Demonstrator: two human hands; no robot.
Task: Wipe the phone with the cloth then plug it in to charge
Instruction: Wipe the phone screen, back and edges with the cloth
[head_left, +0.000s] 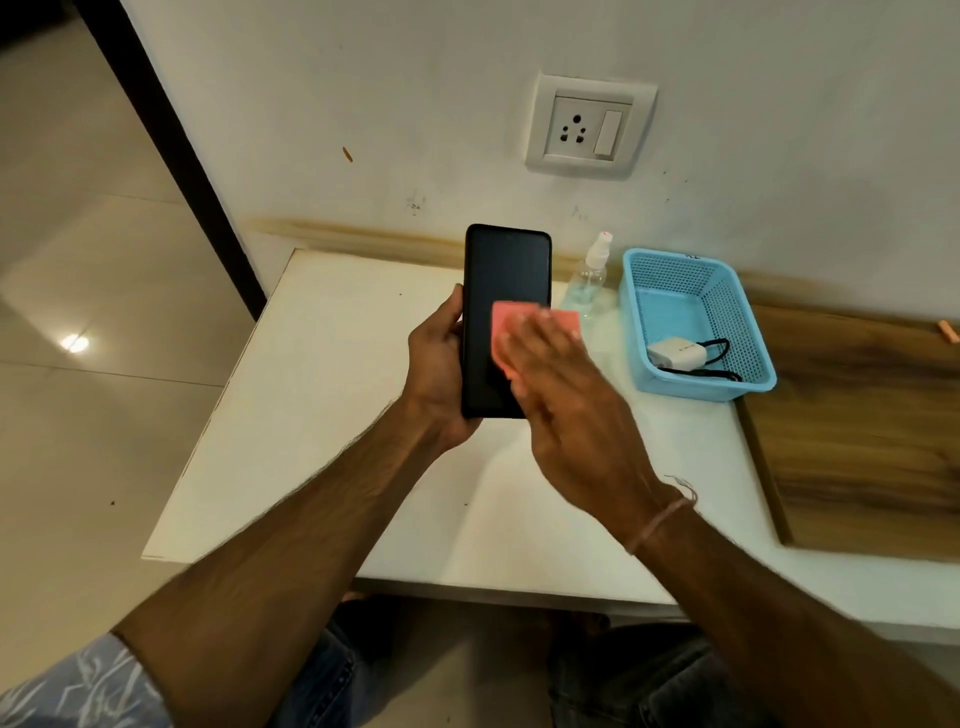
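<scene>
Head view: blue basket (670, 283) holds white charger (675, 354), black cable (701, 372).

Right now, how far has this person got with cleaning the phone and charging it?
Nothing looks finished yet. In hand: the left hand grips the phone while the right hand presses the pink cloth on its dark screen. Left: charging; the charger lies with its cable in the blue basket, and the wall socket has nothing plugged in.
</scene>
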